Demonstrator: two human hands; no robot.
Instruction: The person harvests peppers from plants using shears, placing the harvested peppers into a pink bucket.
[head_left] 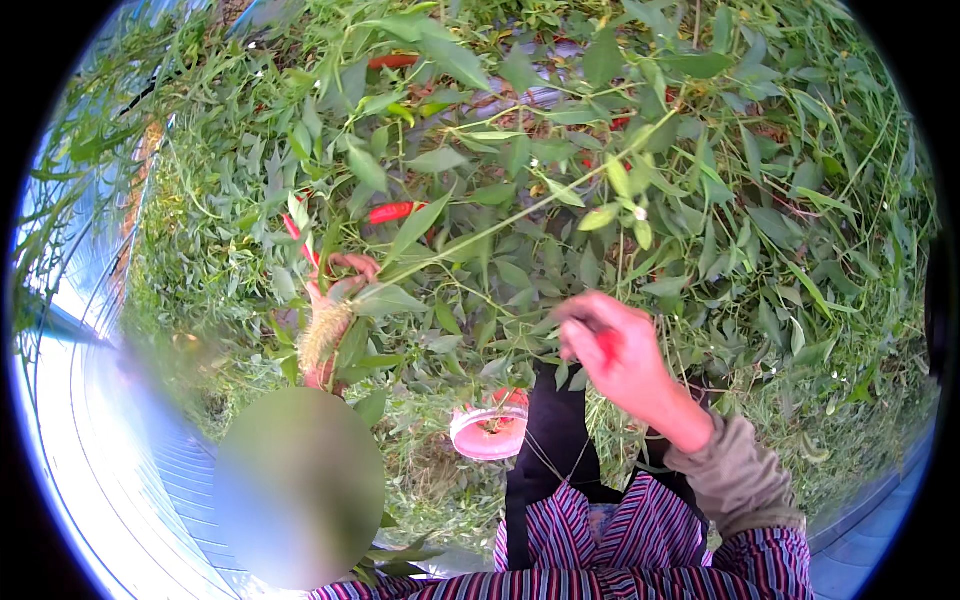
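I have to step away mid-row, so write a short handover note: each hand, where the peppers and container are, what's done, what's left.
Right hand: closed around a picked red pepper, raised above the pink container.
Left hand: up in the leaves by the plant, gripping stems near a red pepper.
Container: low among the plants, some red inside.
Done: at least one pepper picked.
Left: ripe red peppers still hang on the plant, one mid-plant, one near the top.
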